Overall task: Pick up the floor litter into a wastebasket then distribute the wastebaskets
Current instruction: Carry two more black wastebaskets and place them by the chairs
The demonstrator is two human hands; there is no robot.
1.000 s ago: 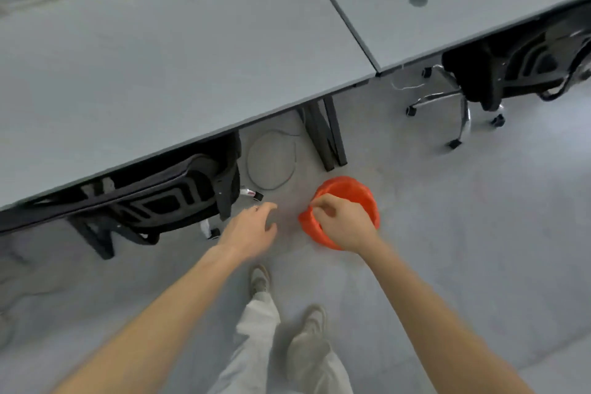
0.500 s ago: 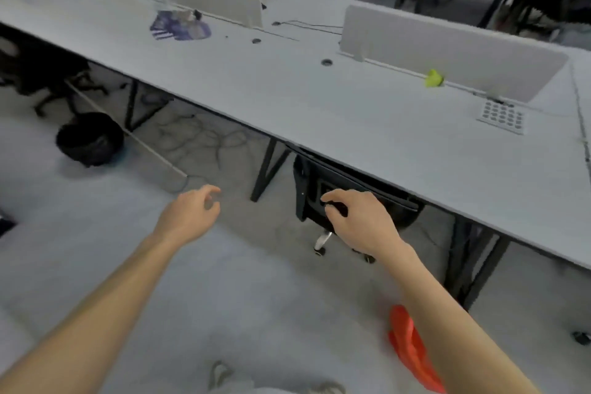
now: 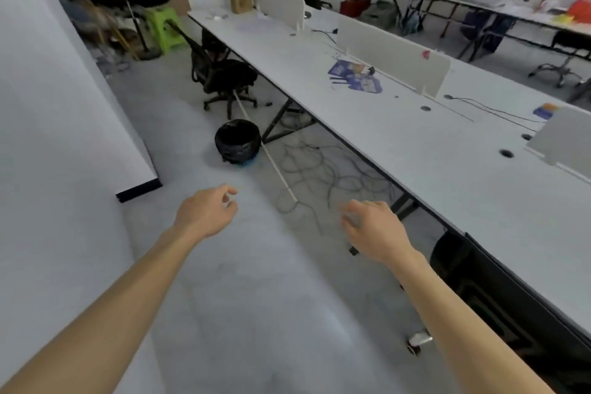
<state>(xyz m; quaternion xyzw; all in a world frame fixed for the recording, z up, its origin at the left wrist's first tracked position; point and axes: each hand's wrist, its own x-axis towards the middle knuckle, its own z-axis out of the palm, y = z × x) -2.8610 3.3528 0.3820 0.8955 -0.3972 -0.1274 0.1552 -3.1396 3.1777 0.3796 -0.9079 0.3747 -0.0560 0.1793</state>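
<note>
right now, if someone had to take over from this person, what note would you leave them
The left hand is loosely curled, with nothing in its grip. The right hand is the same, empty.
A black-lined wastebasket stands on the floor ahead, beside the long desk and near a black chair.
A thin white stick lies on the floor alongside the basket, ending at a tangle of cables.
Done: cannot tell from this view.
Left: probably walk to the basket, bin the stick if it counts as litter, then set the basket at its desk.
</note>
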